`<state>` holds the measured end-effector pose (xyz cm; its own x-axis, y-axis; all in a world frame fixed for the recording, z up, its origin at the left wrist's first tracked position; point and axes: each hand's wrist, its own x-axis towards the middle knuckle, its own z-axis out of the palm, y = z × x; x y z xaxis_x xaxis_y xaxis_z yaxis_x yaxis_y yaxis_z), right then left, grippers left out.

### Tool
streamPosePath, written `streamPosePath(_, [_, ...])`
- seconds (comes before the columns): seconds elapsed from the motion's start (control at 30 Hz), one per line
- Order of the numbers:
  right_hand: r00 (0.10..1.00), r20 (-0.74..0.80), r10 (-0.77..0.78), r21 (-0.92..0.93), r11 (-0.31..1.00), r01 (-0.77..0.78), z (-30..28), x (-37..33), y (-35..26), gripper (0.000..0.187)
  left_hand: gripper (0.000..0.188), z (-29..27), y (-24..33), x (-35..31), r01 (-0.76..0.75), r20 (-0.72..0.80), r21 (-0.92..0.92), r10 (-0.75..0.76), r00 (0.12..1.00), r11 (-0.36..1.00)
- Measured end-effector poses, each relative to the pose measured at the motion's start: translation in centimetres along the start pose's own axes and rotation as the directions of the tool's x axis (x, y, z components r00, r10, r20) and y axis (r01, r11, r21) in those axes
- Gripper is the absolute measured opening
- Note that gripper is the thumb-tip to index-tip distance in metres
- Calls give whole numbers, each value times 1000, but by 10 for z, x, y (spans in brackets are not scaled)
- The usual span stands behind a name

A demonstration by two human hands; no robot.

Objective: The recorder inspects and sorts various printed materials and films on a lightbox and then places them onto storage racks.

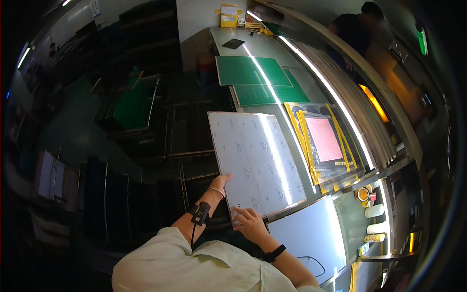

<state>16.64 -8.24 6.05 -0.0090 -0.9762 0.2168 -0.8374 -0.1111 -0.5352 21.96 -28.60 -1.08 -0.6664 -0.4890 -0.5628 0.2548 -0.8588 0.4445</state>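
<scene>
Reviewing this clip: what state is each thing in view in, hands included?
Left hand: gripping the patterned panel by its left edge
Right hand: fingers at the panel's near left corner, grip unclear
Patterned panel: held, streaked with glare
Green panels: lying down, overlapping
Pink sheet: lying on yellow-edged sheets
Dark square: lying on the bench
Strip light: lit

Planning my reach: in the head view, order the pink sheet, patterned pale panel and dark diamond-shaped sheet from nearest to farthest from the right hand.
From the right hand:
1. Patterned pale panel: ahead, touching.
2. Pink sheet: ahead, right.
3. Dark diamond-shaped sheet: far ahead.
</scene>
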Motion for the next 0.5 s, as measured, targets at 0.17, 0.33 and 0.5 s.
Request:
streamPosePath(0.17, [997,-32,73,145,987,-68,11,-2,7,8,37,-7,-1,5,15,-22,26,-14,1000,1000])
streamPosePath(0.33, [957,-52,285,142,951,-276,-3,7,-14,2,54,3,10,-5,-41,46,-127,48,998,991])
streamPosePath(0.5, [899,-258,353,154,934,-323,-18,25,-10,5,68,20,9,-5,-30,351,-169,89,932,985])
